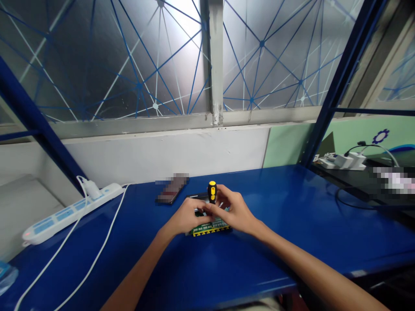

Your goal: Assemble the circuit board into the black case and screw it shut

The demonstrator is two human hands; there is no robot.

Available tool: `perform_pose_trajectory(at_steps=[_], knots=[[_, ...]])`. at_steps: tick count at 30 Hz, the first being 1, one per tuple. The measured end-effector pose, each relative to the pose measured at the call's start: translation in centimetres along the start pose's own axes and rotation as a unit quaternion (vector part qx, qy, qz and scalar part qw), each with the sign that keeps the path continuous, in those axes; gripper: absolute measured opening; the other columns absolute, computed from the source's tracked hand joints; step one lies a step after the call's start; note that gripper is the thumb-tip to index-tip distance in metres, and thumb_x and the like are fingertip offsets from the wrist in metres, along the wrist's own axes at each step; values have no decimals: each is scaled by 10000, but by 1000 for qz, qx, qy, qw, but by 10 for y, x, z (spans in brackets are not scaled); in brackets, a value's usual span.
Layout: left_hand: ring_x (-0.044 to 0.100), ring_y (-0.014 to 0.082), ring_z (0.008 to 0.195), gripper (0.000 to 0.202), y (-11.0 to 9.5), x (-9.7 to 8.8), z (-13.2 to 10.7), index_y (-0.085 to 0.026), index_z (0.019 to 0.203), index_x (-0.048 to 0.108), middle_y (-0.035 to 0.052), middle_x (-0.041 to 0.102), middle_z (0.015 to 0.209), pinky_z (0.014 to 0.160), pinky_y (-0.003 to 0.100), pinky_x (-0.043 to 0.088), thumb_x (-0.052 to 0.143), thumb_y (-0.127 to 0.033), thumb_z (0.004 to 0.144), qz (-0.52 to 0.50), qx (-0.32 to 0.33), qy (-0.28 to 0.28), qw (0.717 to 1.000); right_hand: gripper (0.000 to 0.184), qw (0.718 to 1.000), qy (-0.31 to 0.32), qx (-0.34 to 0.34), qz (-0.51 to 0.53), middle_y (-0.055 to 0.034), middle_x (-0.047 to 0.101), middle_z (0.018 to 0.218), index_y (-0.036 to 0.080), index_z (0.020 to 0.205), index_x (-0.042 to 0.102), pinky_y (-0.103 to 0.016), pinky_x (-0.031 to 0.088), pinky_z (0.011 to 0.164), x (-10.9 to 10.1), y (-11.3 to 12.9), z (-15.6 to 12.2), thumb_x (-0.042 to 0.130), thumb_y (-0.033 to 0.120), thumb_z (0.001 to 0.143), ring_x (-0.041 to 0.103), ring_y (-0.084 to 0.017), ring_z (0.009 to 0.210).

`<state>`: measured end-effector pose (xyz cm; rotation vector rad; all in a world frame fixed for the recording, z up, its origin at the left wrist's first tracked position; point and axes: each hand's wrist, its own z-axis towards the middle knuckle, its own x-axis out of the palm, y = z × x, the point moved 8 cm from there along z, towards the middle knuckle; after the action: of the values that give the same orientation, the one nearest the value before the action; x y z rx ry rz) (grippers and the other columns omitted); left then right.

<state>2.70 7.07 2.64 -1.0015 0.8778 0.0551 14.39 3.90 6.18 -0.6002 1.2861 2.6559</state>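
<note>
Two hands crowded round one stubby screwdriver [212, 192], so let's use that as the landmark. It's standing pretty much upright, handle on top, long axis close to vertical. Shaft and tip are buried behind fingers, so no clue from here what the tip touches. Right hand [236, 211] is just to its right and looks the nearer one: fingers curled up behind the handle, thumb across the front near its foot, so I'd call that a pinch on the screwdriver. Left hand [189, 216] is just left and a bit nearer the person, fingers half bent, tips bunched under the handle. Can't tell if it's pinching anything, the right thumb covers that bit.

Looks-wise: black handle, yellow cap, yellow patches down the side. Right below it on the blue counter [285, 207] is a green circuit board [207, 227], long side running left to right, pale little parts along it and a notched yellow strip at the near edge. A phone-like slab [173, 189], pixelated, lies beyond the screwdriver to the left.
</note>
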Motion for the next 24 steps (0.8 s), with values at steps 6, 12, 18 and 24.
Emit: perform_pose_trajectory(at_steps=[6,12,18,24], knots=[[671,212,860,110,-9,1,-1,-147,812,746,30,751,859,816,280,479,712,-245,775,7,35,17,999,201,1000,-2,-2,-8,23,587,712,191,1009,539,-226,430,532,0,-2,0,597,322,869,543,-105,581],[666,199,830,96,-17,0,-2,-148,796,732,30,742,852,783,275,483,663,-214,801,21,62,16,998,221,1000,-3,-2,-7,20,591,724,194,1038,536,-225,438,532,0,-3,-1,594,327,872,550,-107,586],[660,190,789,84,-12,0,0,-143,770,729,25,735,815,768,268,472,688,-214,789,20,49,9,999,229,1000,12,-8,10,24,591,732,200,1061,527,-224,441,539,1,-1,-1,590,320,877,555,-107,598],[660,195,765,106,-9,-1,0,-136,789,736,27,733,778,746,272,475,706,-237,779,31,40,-7,999,169,1000,5,-4,-10,31,571,682,199,886,502,-224,403,522,1,-3,-1,591,343,877,513,-101,566]])
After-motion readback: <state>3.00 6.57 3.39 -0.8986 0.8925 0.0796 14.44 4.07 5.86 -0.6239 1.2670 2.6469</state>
